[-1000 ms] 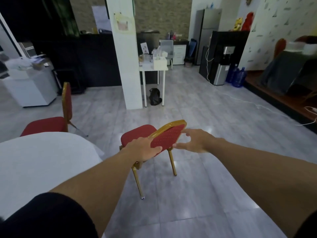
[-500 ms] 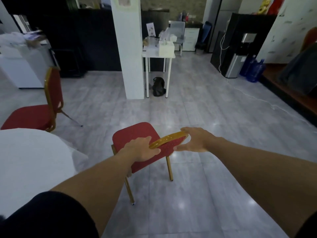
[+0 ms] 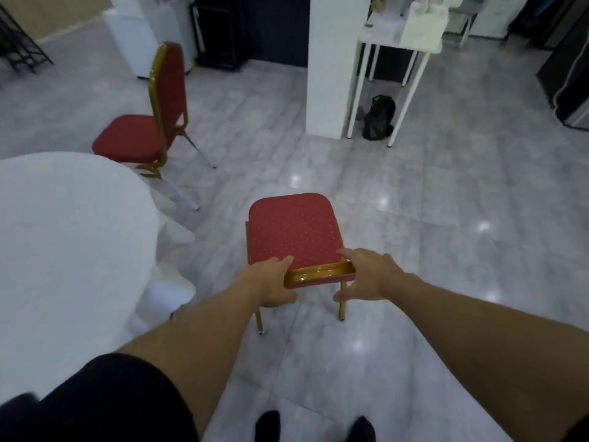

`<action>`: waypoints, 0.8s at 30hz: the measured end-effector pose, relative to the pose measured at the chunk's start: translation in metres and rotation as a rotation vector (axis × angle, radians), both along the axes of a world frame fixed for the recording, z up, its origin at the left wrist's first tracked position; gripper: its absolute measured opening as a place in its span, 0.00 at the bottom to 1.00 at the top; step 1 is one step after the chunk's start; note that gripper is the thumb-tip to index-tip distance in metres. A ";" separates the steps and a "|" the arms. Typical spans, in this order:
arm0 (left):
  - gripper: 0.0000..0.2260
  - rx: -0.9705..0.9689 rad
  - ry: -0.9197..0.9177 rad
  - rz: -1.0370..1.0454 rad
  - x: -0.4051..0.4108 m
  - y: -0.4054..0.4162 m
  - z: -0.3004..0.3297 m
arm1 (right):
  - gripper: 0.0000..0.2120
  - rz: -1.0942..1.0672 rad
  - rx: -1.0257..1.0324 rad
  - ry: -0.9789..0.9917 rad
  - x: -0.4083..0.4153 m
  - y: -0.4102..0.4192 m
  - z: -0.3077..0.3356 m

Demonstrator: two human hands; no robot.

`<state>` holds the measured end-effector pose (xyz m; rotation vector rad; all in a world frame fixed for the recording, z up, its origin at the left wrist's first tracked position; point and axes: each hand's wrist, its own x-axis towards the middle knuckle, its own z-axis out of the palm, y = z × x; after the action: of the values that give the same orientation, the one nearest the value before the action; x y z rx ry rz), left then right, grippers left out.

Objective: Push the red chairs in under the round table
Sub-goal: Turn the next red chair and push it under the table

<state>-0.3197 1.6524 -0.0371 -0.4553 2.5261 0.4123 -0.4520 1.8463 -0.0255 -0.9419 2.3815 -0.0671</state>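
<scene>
A red chair (image 3: 291, 231) with a gold frame stands on the floor right in front of me, seen from above, clear of the table. My left hand (image 3: 271, 282) grips the left end of its gold back rail. My right hand (image 3: 366, 274) holds the right end, fingers over the rail. The round table (image 3: 63, 250), draped in white cloth, fills the left side. A second red chair (image 3: 146, 122) stands beyond the table's far edge, its seat toward the table.
A white pillar (image 3: 328, 65) rises ahead, with a small white side table (image 3: 401, 43) and a black bag (image 3: 379, 118) under it to its right. A dark cabinet (image 3: 570, 74) stands at far right. Glossy grey tiles lie between the chairs. My feet (image 3: 315, 425) show below.
The view has tipped down and closer over the near chair. The chair has turned so its back faces me squarely, both hands still on the back rail.
</scene>
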 end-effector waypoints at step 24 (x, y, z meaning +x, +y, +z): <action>0.18 -0.054 -0.026 0.243 -0.036 0.028 -0.017 | 0.16 0.561 -0.053 -0.023 -0.100 -0.017 -0.032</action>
<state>-0.3561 1.6800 -0.0544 -0.7883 2.4693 0.4252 -0.5520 1.8289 -0.0575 -1.5862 2.0195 0.0745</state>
